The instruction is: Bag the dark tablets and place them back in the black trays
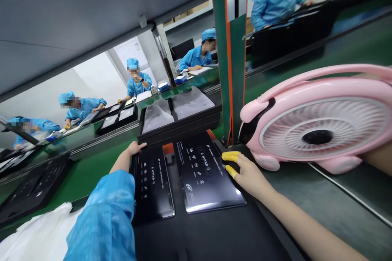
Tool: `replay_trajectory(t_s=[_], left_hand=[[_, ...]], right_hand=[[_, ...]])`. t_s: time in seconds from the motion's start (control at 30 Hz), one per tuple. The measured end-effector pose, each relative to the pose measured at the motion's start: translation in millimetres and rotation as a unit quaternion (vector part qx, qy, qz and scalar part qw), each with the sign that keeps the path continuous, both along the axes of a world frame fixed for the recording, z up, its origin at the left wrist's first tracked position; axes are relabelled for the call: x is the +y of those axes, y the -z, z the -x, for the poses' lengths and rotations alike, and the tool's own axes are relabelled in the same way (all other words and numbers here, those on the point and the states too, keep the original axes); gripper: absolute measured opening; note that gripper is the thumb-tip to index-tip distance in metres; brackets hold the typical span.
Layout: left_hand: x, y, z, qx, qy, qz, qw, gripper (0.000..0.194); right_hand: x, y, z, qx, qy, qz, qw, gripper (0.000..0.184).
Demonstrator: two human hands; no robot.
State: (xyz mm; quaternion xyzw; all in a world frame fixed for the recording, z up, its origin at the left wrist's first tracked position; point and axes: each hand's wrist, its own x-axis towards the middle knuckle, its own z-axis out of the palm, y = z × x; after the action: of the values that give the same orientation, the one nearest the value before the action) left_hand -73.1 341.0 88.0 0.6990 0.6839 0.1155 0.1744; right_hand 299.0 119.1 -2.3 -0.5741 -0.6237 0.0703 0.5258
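The left tablet [154, 187] and the right tablet [211, 183] are lying side by side, screens up, in a black tray [165, 238] at the green counter [101, 159]. The person's left hand [134, 147] is reaching to the tray's far left corner; its fingers are mostly hiding, so I can't tell whether that grip is closing on the edge. The right hand [249, 173] is resting by the right tablet's outer edge (thumb and finger are wearing yellow covers [231, 156]); whether that grip is holding anything, I can't tell. A pink fan [257, 130] is sitting to the right, white sheets [39, 232] are lying heaped on the left, and people in blue [139, 85] are working beyond.
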Motion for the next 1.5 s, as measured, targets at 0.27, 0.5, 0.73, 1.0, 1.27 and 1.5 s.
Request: replay_trajectory(t_s=[0.27,0.5,0.73,1.0,1.27,1.5], left_hand=[[2.4,-19.4,-7.0,0.026,0.009,-0.119,0.992,0.051],[-11.5,-31.6,-35.0,0.257,0.127,-0.242,0.927,0.028],[-18.6,-35.9,-27.9,0.346,0.12,-0.235,0.9,0.026],[-23.3,-31.1,-24.8,0.322,0.092,-0.235,0.912,0.03],[-116.4,-44.5,26.2,0.171,0.02,-0.26,0.95,0.04],[-276.2,23.0,120.9,-0.02,-0.154,-0.068,0.986,0.021]], right_hand=[[-0.9,0.3,0.5,0.01,-0.002,0.001,1.0,0.022],[-2.1,1.3,1.2,0.031,-0.001,-0.007,0.999,0.023],[-4.4,-4.2,1.5,0.045,-0.017,-0.009,0.999,0.024],[-3.7,-4.6,2.4,0.037,-0.017,-0.008,0.999,0.024],[-1.0,-0.9,2.6,-0.039,0.053,0.026,0.997,0.028],[7.2,5.1,-8.8,-0.115,0.047,0.069,0.99,0.027]])
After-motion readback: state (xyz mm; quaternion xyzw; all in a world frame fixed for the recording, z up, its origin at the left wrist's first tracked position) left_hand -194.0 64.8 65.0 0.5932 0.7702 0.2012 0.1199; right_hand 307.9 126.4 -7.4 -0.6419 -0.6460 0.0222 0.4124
